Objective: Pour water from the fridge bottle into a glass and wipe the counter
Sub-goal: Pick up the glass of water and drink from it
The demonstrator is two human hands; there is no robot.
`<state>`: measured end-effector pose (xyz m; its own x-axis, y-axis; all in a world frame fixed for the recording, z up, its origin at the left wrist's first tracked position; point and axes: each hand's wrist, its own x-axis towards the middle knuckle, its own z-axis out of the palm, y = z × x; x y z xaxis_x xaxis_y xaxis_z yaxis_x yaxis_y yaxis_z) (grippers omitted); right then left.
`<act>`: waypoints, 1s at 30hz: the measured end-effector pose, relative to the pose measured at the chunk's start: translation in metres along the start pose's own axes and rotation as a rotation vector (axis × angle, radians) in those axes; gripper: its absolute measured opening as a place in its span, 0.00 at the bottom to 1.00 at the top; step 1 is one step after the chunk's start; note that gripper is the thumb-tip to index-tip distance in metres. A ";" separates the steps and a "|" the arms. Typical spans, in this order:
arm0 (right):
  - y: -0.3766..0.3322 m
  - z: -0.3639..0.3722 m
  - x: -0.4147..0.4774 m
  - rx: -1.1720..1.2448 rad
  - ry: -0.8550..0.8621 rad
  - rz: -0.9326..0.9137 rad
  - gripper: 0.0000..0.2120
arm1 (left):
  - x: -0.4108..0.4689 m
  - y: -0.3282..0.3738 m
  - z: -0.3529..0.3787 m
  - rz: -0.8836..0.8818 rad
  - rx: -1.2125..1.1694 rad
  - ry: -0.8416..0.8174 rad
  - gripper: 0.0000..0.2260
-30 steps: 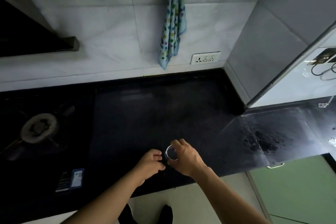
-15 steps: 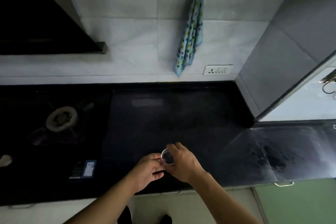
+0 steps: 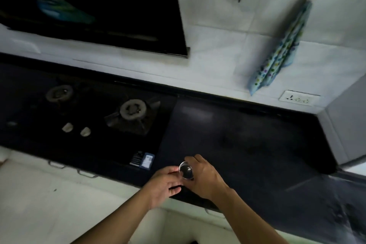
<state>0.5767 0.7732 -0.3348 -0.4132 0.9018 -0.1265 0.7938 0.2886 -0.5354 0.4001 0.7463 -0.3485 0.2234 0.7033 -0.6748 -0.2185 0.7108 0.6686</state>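
Note:
A small clear glass point(image 3: 185, 170) stands near the front edge of the dark counter point(image 3: 247, 144). My right hand point(image 3: 206, 179) is wrapped around its right side. My left hand point(image 3: 164, 183) touches the glass from the left with its fingertips. A spotted blue cloth point(image 3: 277, 57) hangs from a wall hook above the back of the counter. No bottle is in view.
A gas hob point(image 3: 83, 117) with two burners and pale knobs fills the counter's left part, under a black chimney hood point(image 3: 93, 6). A wall socket point(image 3: 299, 98) sits right of the cloth. A grey wall corner point(image 3: 344, 125) bounds the counter at the right.
The view has swung left and tilted, bringing the hob and hood into sight. Both hands stay at the glass, which has not visibly shifted on the counter.

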 end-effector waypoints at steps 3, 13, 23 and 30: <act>-0.033 0.012 0.016 -0.028 -0.037 -0.038 0.31 | -0.017 0.003 -0.032 0.040 -0.065 0.029 0.16; -0.186 0.080 0.077 -0.111 -0.103 -0.158 0.26 | -0.083 0.018 -0.193 0.127 -0.187 0.086 0.16; -0.349 0.142 0.151 -0.136 -0.172 -0.324 0.19 | -0.159 0.054 -0.353 0.252 -0.288 0.146 0.06; -0.437 0.177 0.205 -0.151 -0.247 -0.458 0.24 | -0.185 0.067 -0.440 0.302 -0.401 0.277 0.10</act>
<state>0.0664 0.7753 -0.2746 -0.8100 0.5758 -0.1109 0.5558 0.6937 -0.4581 -0.0736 0.6647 -0.3164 -0.1502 0.8113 -0.5650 -0.5895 0.3853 0.7100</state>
